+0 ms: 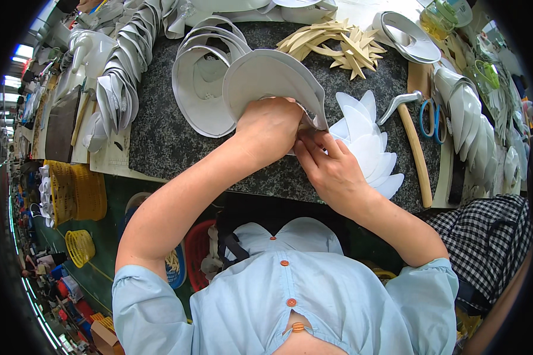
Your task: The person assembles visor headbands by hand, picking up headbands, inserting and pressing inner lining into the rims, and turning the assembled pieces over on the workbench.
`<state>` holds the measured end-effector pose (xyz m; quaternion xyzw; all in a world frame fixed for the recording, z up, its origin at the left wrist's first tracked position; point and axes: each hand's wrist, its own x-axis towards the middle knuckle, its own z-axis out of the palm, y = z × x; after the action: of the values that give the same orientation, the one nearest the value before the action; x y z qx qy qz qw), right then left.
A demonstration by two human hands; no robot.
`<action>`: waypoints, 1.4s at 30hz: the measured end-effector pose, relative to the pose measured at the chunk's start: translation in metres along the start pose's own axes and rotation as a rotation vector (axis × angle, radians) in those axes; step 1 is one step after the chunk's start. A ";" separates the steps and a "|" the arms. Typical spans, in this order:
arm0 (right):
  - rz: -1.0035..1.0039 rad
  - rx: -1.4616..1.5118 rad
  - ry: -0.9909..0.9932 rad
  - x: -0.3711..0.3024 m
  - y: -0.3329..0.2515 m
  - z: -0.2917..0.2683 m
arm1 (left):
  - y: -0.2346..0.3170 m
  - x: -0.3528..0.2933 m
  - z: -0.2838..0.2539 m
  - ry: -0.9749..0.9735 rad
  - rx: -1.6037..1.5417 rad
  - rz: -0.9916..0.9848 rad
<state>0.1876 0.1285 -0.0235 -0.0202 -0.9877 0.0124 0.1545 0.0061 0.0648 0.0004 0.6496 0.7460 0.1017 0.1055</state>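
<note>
A curved white piece that looks like a shoe upper (265, 76) is held up over the dark speckled slab (154, 139). My left hand (269, 127) is closed on its lower edge, with the fingertips hidden behind the wrist and the piece. Close beside it, my right hand (334, 171) pinches the right-hand lower corner of the same piece. Several similar white uppers (202, 112) stand overlapped just left of it. Near my right hand lies a fan of thin white leaf-shaped pieces (367, 145).
Beyond my hands sits a pile of cream curved strips (337, 44). A hammer (417, 157) with a wooden handle and blue-handled scissors (433, 121) lie at right. Stacked white pieces line both sides (115, 89). Yellow baskets (77, 192) stand at lower left.
</note>
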 end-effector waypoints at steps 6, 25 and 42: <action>0.008 -0.007 0.003 0.000 -0.001 0.000 | 0.001 -0.002 0.000 0.019 0.013 0.005; 0.066 0.052 0.014 0.005 -0.001 -0.001 | -0.008 -0.006 -0.002 0.041 -0.086 0.075; 0.159 -0.022 -0.044 0.010 -0.009 0.006 | 0.000 -0.013 -0.032 -0.019 -0.365 0.127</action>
<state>0.1759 0.1196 -0.0256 -0.0998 -0.9862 0.0142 0.1313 -0.0018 0.0517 0.0317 0.6663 0.6717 0.2358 0.2221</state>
